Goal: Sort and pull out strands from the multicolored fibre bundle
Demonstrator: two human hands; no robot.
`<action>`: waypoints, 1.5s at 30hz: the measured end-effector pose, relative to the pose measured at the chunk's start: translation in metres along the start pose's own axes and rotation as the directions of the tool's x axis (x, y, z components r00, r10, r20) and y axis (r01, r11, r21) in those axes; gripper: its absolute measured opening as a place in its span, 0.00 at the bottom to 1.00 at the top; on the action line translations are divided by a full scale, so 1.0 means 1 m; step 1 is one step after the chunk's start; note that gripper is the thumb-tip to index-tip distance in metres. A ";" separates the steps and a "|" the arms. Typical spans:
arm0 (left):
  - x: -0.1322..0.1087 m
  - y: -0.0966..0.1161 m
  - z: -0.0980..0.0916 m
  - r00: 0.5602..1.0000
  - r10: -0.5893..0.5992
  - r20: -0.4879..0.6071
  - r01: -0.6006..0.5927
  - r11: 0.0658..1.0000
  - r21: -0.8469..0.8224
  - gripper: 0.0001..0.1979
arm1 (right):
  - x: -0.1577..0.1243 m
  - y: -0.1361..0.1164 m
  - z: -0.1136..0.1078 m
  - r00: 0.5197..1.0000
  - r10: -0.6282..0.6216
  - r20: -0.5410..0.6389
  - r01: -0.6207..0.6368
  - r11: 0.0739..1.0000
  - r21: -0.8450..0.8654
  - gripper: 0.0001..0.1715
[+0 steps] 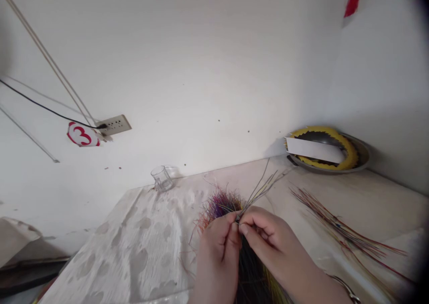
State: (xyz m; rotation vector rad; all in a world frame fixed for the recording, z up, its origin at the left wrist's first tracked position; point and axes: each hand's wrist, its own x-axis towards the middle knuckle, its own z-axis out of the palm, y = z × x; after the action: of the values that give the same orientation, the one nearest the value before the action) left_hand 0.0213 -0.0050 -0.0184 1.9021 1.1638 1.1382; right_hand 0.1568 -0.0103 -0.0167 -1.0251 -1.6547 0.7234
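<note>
"Where is the work happening?"

"Lower centre of the frame. The person's left hand [219,235] and right hand [271,232] meet there, fingertip to fingertip, over a thick bundle of fine multicoloured fibres, purple and orange at its frayed tip [223,203] and mostly dark below."

"And the grip?"

"Both hands are pinched, thumb against finger, at the base of some thin grey-and-yellow strands [259,190] that fan toward the middle right. A small dark spot sits between the fingertips (a knot or a tie, perhaps; it is too small to tell)."

"Which step would that be?"

"It looks like close finger work, joining or sorting strands at one point. The next move probably calls for one hand to hold that point firm while the other adjusts a strand, without snagging the loose fibres underneath."

"Is there anything else within reach?"

"A loose spray of thin reddish-brown strands [338,228] lies at the right of the frame, on the pale-covered table [110,237], apart from the hands. Beyond it, near the wall, stands an oval metal pan [363,154] with a jagged yellow ring [350,150] and a flat white strip [315,150] in it. A clear glass mug with a handle [162,179] stands left of centre, by the table's far edge."
</note>
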 end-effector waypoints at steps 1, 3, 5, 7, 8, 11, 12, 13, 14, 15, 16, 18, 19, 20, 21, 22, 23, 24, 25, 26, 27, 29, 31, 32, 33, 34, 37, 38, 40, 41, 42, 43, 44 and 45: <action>0.000 0.000 -0.001 1.000 -0.021 -0.002 0.021 1.000 -0.017 0.14 | 0.001 0.000 -0.001 1.000 -0.003 0.003 0.003 1.000 0.006 0.13; 0.000 0.000 -0.003 0.999 -0.047 -0.005 0.047 0.999 -0.018 0.14 | 0.002 0.000 -0.003 0.999 -0.031 -0.011 0.031 0.999 -0.016 0.12; -0.001 0.000 -0.003 0.998 -0.058 -0.007 0.058 0.998 -0.012 0.13 | 0.002 0.001 -0.005 0.997 -0.068 -0.041 0.065 0.995 -0.071 0.12; -0.001 0.000 -0.004 0.998 -0.058 0.006 0.058 0.998 -0.004 0.13 | 0.002 0.002 -0.006 0.994 -0.091 -0.064 0.082 0.987 -0.136 0.11; -0.001 0.000 -0.004 0.999 -0.051 0.010 0.051 0.999 0.010 0.12 | 0.001 0.003 -0.006 0.992 -0.101 -0.071 0.088 0.982 -0.167 0.11; -0.002 -0.001 -0.004 0.999 -0.025 0.023 0.024 0.998 0.066 0.12 | 0.000 0.006 -0.005 0.989 -0.124 -0.082 0.103 0.970 -0.222 0.11; -0.002 -0.001 -0.004 1.000 -0.020 0.020 0.018 0.997 0.078 0.12 | 0.001 0.007 -0.005 0.988 -0.130 -0.085 0.108 0.969 -0.220 0.11; -0.002 -0.001 -0.003 1.000 -0.017 0.019 0.015 0.996 0.084 0.12 | 0.001 0.008 -0.005 0.987 -0.133 -0.087 0.112 0.971 -0.210 0.11; -0.002 -0.002 -0.003 1.000 -0.015 0.021 0.013 0.996 0.084 0.12 | 0.001 0.008 -0.006 0.987 -0.132 -0.090 0.113 0.974 -0.194 0.11; -0.003 -0.002 -0.003 1.000 -0.014 0.021 0.012 0.997 0.078 0.13 | 0.002 0.008 -0.006 0.987 -0.128 -0.093 0.110 0.979 -0.174 0.11; -0.003 -0.003 -0.002 1.000 -0.012 0.020 0.010 0.998 0.066 0.14 | 0.003 0.007 -0.007 0.988 -0.120 -0.098 0.104 0.983 -0.150 0.11; -0.004 -0.004 -0.001 1.000 -0.015 0.026 0.016 1.000 -0.006 0.16 | 0.004 0.006 -0.009 0.994 -0.061 -0.088 0.056 0.997 -0.061 0.10; -0.005 -0.004 -0.001 0.999 -0.022 0.037 0.025 0.997 -0.070 0.16 | 0.004 0.005 -0.010 0.998 -0.011 -0.064 0.012 1.000 0.019 0.10; -0.005 -0.004 -0.001 0.998 -0.030 0.058 0.038 0.988 -0.148 0.16 | 0.004 0.005 -0.011 0.998 0.049 -0.025 -0.046 0.991 0.123 0.09; -0.005 -0.003 -0.002 0.995 -0.037 0.089 0.057 0.970 -0.235 0.16 | 0.004 0.005 -0.011 0.994 0.109 0.029 -0.113 0.964 0.242 0.09; -0.006 -0.003 -0.002 0.991 -0.041 0.127 0.080 0.945 -0.318 0.16 | 0.004 0.005 -0.012 0.983 0.159 0.089 -0.181 0.913 0.367 0.09; -0.006 -0.002 -0.002 0.985 -0.037 0.166 0.101 0.913 -0.396 0.16 | 0.004 0.007 -0.012 0.970 0.186 0.155 -0.239 0.841 0.485 0.10; -0.006 -0.001 -0.003 0.978 -0.023 0.207 0.119 0.877 -0.465 0.16 | 0.004 0.008 -0.012 0.957 0.191 0.220 -0.286 0.758 0.586 0.10; -0.006 0.000 -0.003 0.969 -0.001 0.246 0.134 0.840 -0.526 0.16 | 0.004 0.010 -0.011 0.942 0.184 0.282 -0.329 0.674 0.661 0.12; -0.006 0.000 -0.003 0.959 0.023 0.282 0.150 0.803 -0.577 0.17 | 0.004 0.011 -0.011 0.925 0.171 0.339 -0.371 0.597 0.711 0.14; -0.006 0.000 -0.003 0.947 0.050 0.318 0.167 0.768 -0.618 0.17 | 0.004 0.013 -0.011 0.907 0.155 0.391 -0.410 0.532 0.741 0.17; -0.007 -0.001 -0.003 0.913 0.096 0.397 0.215 0.714 -0.666 0.19 | 0.003 0.015 -0.011 0.876 0.122 0.467 -0.469 0.445 0.763 0.21; -0.008 -0.001 -0.003 0.875 0.116 0.470 0.267 0.694 -0.668 0.20 | 0.003 0.018 -0.011 0.859 0.097 0.503 -0.495 0.413 0.765 0.22; -0.008 0.000 -0.004 0.858 0.112 0.501 0.288 0.703 -0.651 0.20 | 0.002 0.019 -0.011 0.849 0.079 0.522 -0.505 0.409 0.760 0.21; -0.009 0.001 -0.004 0.846 0.095 0.524 0.301 0.727 -0.617 0.21 | 0.002 0.020 -0.011 0.839 0.067 0.540 -0.516 0.411 0.751 0.21; -0.009 0.002 -0.004 0.839 0.065 0.540 0.305 0.765 -0.567 0.22 | 0.002 0.021 -0.011 0.834 0.068 0.547 -0.522 0.418 0.744 0.21; -0.009 0.004 -0.002 0.825 -0.024 0.565 0.282 0.884 -0.373 0.26 | 0.002 0.025 -0.009 0.836 0.108 0.538 -0.522 0.459 0.719 0.23; -0.008 0.003 0.000 0.828 -0.040 0.559 0.266 0.906 -0.330 0.26 | 0.002 0.025 -0.008 0.845 0.138 0.517 -0.513 0.481 0.711 0.22; -0.006 0.001 0.004 0.860 -0.048 0.509 0.233 0.923 -0.307 0.26 | 0.003 0.025 -0.007 0.866 0.211 0.454 -0.492 0.523 0.696 0.19; -0.005 -0.001 0.006 0.881 -0.048 0.470 0.219 0.922 -0.318 0.24 | 0.004 0.024 -0.006 0.877 0.251 0.409 -0.478 0.542 0.691 0.18; -0.004 -0.003 0.007 0.903 -0.046 0.426 0.208 0.916 -0.343 0.22 | 0.005 0.023 -0.006 0.889 0.291 0.354 -0.458 0.561 0.690 0.17; -0.004 -0.005 0.008 0.921 -0.043 0.386 0.201 0.903 -0.380 0.19 | 0.005 0.022 -0.005 0.898 0.323 0.299 -0.438 0.581 0.686 0.17; -0.003 -0.007 0.008 0.932 -0.038 0.359 0.198 0.886 -0.420 0.15 | 0.006 0.020 -0.005 0.903 0.342 0.258 -0.422 0.605 0.675 0.17; -0.003 -0.008 0.008 0.941 -0.037 0.336 0.198 0.867 -0.458 0.12 | 0.007 0.019 -0.005 0.909 0.352 0.225 -0.408 0.636 0.655 0.17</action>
State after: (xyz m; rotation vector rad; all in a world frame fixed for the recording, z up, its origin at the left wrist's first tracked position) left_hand 0.0248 -0.0046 -0.0294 1.5228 0.7176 0.9064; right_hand 0.1662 0.0043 -0.0278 -0.7859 -1.0486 1.5510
